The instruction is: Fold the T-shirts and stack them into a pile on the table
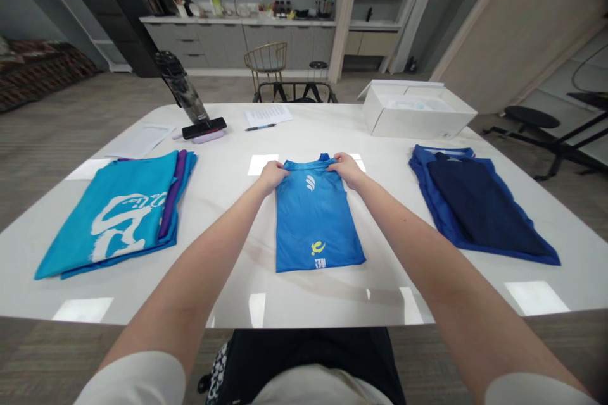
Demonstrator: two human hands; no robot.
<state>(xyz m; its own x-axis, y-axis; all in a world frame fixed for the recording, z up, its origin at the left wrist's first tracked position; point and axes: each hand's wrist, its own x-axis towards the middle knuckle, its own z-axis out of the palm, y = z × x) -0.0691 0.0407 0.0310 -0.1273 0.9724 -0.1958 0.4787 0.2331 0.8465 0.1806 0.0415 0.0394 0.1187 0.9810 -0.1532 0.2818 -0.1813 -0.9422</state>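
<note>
A blue T-shirt [311, 209], folded into a rectangle, lies flat on the white table [223, 202] in front of me. White and yellow prints show on its front. My left hand [274, 176] pinches the shirt's far left corner. At the far right corner, the fingers of my right hand [346, 169] are closed on the same shirt. Left of it rests a stack of folded shirts [128, 209], turquoise on top with purple showing at the side. To the right is another folded stack [484, 202], dark navy over blue.
Toward the back stand a handheld vacuum cleaner [190, 95], a printed sheet [269, 115] with a pen [260, 127], and an open white box [418, 111]. Another sheet of paper [142, 139] lies at left. Beyond the table are chairs and a kitchen counter [237, 21].
</note>
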